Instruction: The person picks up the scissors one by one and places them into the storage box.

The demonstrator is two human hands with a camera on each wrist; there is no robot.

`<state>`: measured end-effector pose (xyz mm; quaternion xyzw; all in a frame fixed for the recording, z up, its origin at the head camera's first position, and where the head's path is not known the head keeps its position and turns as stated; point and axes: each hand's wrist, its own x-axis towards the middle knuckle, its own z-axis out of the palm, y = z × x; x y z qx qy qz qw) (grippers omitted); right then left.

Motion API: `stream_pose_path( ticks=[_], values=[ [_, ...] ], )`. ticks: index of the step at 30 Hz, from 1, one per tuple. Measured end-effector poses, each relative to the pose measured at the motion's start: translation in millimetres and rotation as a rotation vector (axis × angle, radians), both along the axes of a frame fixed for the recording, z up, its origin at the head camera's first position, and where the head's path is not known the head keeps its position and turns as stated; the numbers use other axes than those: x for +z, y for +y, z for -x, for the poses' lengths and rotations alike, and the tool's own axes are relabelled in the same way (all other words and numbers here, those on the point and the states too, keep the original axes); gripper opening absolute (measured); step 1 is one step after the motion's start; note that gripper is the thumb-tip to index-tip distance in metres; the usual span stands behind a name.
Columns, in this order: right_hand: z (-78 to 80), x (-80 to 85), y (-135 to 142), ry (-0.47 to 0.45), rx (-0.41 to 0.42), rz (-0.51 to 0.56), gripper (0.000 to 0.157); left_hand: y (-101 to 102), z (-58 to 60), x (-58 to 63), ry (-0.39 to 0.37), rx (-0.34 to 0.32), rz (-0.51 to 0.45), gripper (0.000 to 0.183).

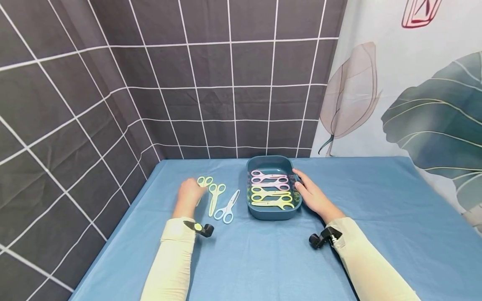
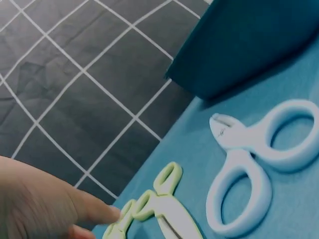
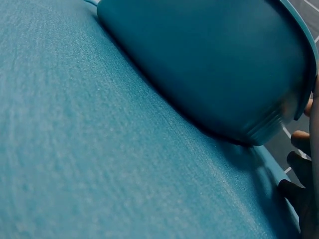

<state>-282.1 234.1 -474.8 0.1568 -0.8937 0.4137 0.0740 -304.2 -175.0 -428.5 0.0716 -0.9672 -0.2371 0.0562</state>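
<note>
In the head view my left hand (image 1: 189, 193) is over the leftmost pair of yellow-green scissors (image 1: 205, 181), fingers bent down at it and covering part of its middle. The left wrist view has a fingertip (image 2: 113, 214) right at that pair's handle. Beside it lie another pair of yellow-green scissors (image 1: 216, 194) and light blue scissors (image 1: 227, 209), blades pointing away. My right hand (image 1: 314, 196) rests against the right side of a dark teal bin (image 1: 269, 215), fingers at its rim. Inside, pink scissors (image 1: 269, 184) and yellow scissors (image 1: 273, 202) lie crosswise in a row.
A blue cloth (image 1: 248, 259) covers the table. Behind it hangs a dark grey curtain (image 1: 211, 104) with white grid lines, which also runs along the left side. A white leaf-patterned cloth (image 1: 354, 138) hangs at the back right. Each wrist carries a small black camera mount (image 1: 199, 228).
</note>
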Motion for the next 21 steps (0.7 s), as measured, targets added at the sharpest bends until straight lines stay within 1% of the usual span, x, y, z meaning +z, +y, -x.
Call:
stream_pose_path(
  ticks=[2, 4, 6, 8, 15, 18, 21],
  values=[
    [-0.2, 0.1, 0.0, 0.005, -0.003, -0.001, 0.052, -1.4, -1.8, 0.0, -0.059, 0.002, 0.036, 0.046],
    [-0.4, 0.2, -0.1, 0.007, -0.007, -0.003, 0.052, -1.3, -2.8, 0.0, -0.105, 0.013, 0.072, 0.044],
    [-0.7, 0.9, -0.4, 0.002, -0.006, -0.005, 0.053, -0.9, -3.3, -0.3, -0.133, 0.031, 0.092, 0.041],
    [-0.6, 1.5, -0.9, -0.008, -0.006, -0.006, 0.053, -1.0, -3.7, -0.6, -0.141, 0.043, 0.093, 0.040],
    [1.3, 0.4, -0.8, -0.007, -0.004, -0.012, 0.054, -4.2, -5.6, -1.7, -0.118, 0.010, 0.057, 0.041],
    [1.8, -0.6, 0.0, 0.013, 0.006, -0.006, 0.053, -3.4, -6.4, 0.4, -0.118, 0.006, 0.030, 0.036],
    [2.1, -1.1, 0.7, 0.034, 0.013, 0.004, 0.053, -1.6, -6.7, 4.1, -0.097, 0.006, 0.001, 0.028]
  ],
)
